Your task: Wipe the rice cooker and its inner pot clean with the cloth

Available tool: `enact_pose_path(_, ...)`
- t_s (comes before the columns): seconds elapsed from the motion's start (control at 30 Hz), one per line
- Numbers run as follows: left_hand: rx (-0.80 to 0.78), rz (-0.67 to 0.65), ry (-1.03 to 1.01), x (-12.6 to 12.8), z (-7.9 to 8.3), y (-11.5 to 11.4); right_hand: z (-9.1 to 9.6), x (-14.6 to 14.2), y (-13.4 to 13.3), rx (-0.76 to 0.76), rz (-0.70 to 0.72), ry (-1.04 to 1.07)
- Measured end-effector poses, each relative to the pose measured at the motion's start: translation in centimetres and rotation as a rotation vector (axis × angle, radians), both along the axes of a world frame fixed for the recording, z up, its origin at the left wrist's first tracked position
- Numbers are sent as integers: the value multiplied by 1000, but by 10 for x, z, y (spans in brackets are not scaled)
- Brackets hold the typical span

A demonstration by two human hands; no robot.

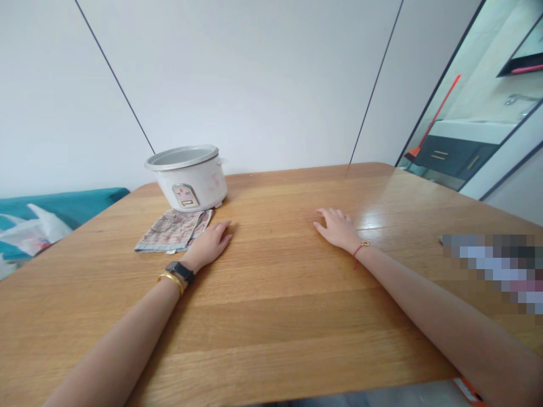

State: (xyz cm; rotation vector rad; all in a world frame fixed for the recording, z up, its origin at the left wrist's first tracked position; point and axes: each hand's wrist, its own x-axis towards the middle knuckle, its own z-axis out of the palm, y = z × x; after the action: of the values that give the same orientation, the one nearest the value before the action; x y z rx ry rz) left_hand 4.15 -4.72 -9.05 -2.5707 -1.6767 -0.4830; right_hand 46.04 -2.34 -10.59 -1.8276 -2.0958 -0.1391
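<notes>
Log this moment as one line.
left hand: open, by patterned cloth | right hand: open, over table | white cooker: upright, lidless

"Where do things lie around your left hand (208, 247), on the table (263, 322)?"

"A cloth (163, 229) lies just left of your left fingers; a cooker (206, 183) stands ahead of them, slightly left, behind the cloth."

"And your right hand (338, 230)?"

"Well apart from your left fingers; an obscured item (500, 268) lies right of your right fingers."

"Beyond?"

"A wall (254, 85) ahead of your fingertips; a bag (36, 229) and sofa (89, 198), far left of them; a broom (439, 113) beside a cabinet (458, 154), far right."
</notes>
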Motion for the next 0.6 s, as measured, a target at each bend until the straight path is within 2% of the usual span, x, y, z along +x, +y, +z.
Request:
enact_pose_path(0.2,-30,-32,-5,-1,3,2,2,11,3,-81,57,-40)
enact_pose_path(0.3,-34,-24,-21,-2,2,4,2,15,1,-73,93,-22)
enact_pose_path(0.47,-18,28,-55,-2,0,3,0,11,-2,-63,62,-11)
enact_pose_path(0.6,-12,6,-19,0,1,1,0,7,-4,-39,37,-16)
